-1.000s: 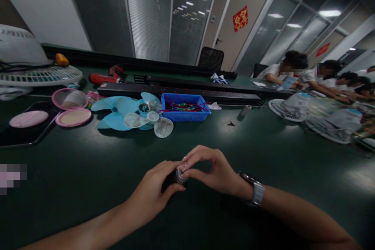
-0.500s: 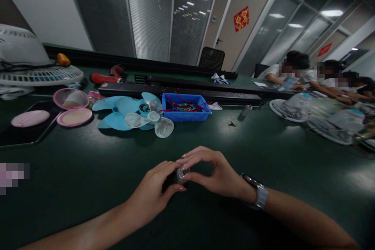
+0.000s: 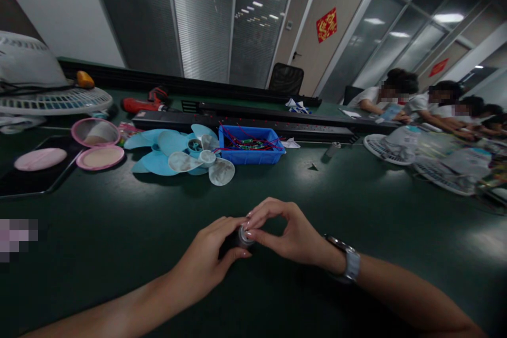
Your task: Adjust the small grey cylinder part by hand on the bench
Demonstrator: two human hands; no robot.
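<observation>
My left hand (image 3: 208, 259) and my right hand (image 3: 285, 232) meet low over the dark green table (image 3: 119, 222), near its front middle. Between their fingertips is a small round silvery part (image 3: 244, 236), mostly hidden by the fingers. The left hand wraps it from the left; the right thumb and forefinger pinch its right side. A watch (image 3: 346, 264) sits on my right wrist.
Blue and clear fan blades (image 3: 178, 156) and a blue bin of wired parts (image 3: 250, 145) lie beyond my hands. Pink compact cases (image 3: 97, 145) and a white fan grille (image 3: 47, 97) are at left. Seated people and fan grilles (image 3: 400, 150) fill the right side.
My hands stay on the small part; the right fingers shift slightly around it. The view has barely moved.
</observation>
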